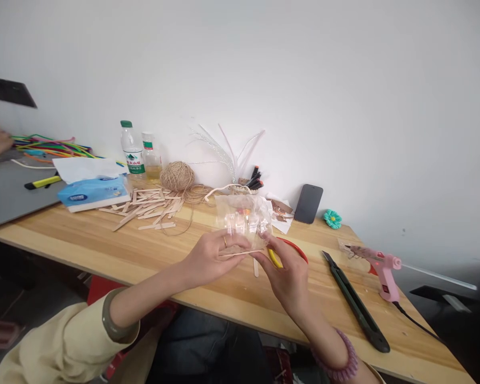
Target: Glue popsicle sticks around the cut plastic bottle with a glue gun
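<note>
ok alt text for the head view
A person's left hand and right hand pinch a thin wooden stick and a clear plastic bag above a wooden table. Behind lie craft sticks, a twine ball and a tissue pack; at right, a utility knife and pink glue gun.

Both hands meet above the wooden table (pixel 104 240); the left hand (pixel 208 258) and the right hand (pixel 286 274) pinch a clear plastic bag (pixel 244 218) and a thin wooden stick (pixel 240 254) between them; loose craft sticks (pixel 150 208) lie near a ball of twine (pixel 177 176); a tissue pack (pixel 94 192) and two bottles (pixel 133 152) stand further left; a black utility knife (pixel 356 304) and a pink glue gun (pixel 382 269) lie to the right; a phone (pixel 308 204) leans on the wall.
</note>
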Demonstrator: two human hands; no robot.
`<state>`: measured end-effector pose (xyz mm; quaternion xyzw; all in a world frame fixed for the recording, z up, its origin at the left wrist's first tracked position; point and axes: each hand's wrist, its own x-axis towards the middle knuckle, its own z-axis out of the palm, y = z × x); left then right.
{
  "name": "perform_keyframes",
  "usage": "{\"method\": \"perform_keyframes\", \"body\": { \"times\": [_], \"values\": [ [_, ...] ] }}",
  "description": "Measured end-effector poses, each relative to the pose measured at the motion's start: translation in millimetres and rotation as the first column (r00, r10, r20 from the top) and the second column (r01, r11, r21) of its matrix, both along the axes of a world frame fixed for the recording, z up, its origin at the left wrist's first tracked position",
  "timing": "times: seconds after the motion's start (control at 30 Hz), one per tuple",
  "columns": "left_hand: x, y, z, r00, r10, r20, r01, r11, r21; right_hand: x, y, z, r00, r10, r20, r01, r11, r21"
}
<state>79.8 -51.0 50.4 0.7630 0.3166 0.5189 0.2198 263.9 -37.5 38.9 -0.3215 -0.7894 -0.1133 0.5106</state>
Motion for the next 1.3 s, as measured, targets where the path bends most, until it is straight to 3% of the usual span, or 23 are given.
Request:
{"method": "perform_keyframes", "body": {
  "times": [0.2,0.33,0.5,0.57,0.63,0.73,0.87,0.97,1.07,1.17,1.23,1.27,1.3],
  "values": [
    [0,-6,-3.2,0.999,-0.028,-0.033,0.034,0.983,0.183,3,-11,6.8,0.996,-0.027,0.086,0.017,0.992,0.123],
    [0,-12,-4.3,0.998,-0.054,-0.026,0.059,0.971,0.231,6,-19,9.6,0.993,-0.052,0.102,0.033,0.982,0.185],
    [-1,-15,-2.7,0.994,0.049,-0.103,0.001,0.900,0.436,10,-22,6.3,0.992,-0.059,0.114,0.033,0.975,0.218],
    [-1,-15,-1.2,0.992,0.068,-0.102,-0.014,0.887,0.461,11,-22,3.9,0.994,-0.029,0.107,0.007,0.980,0.201],
    [-2,-16,1.1,0.994,0.038,-0.106,0.009,0.913,0.408,12,-22,2.6,0.994,0.015,0.104,-0.025,0.995,0.102],
    [-6,-19,6.2,0.989,-0.040,-0.141,0.068,0.978,0.196,13,-27,4.4,0.994,0.071,0.085,-0.056,0.985,-0.166],
    [-16,-22,12.4,0.945,-0.117,-0.306,0.097,0.992,-0.077,16,-36,9.6,0.969,0.230,0.091,-0.169,0.884,-0.435],
    [-24,-23,12.8,0.919,-0.221,-0.326,0.180,0.972,-0.151,20,-41,9.2,0.938,0.342,0.051,-0.253,0.781,-0.571],
    [-27,-22,7.1,0.947,-0.230,-0.222,0.192,0.964,-0.183,22,-46,4.1,0.945,0.318,-0.082,-0.297,0.720,-0.627],
    [-18,-21,-8.9,0.995,-0.077,0.059,0.090,0.958,-0.271,20,-53,-4.9,0.916,0.214,-0.340,-0.388,0.693,-0.608],
    [-4,-22,-25.7,0.931,0.067,0.359,0.060,0.942,-0.331,15,-58,-14.9,0.835,0.139,-0.532,-0.468,0.688,-0.555],
    [5,-23,-34.7,0.869,0.082,0.489,0.108,0.931,-0.348,11,-60,-21.7,0.786,0.112,-0.608,-0.503,0.688,-0.523],
    [14,-26,-43.1,0.812,0.035,0.582,0.233,0.895,-0.380,8,-63,-29.6,0.745,0.095,-0.660,-0.530,0.686,-0.499]
  ]
}}
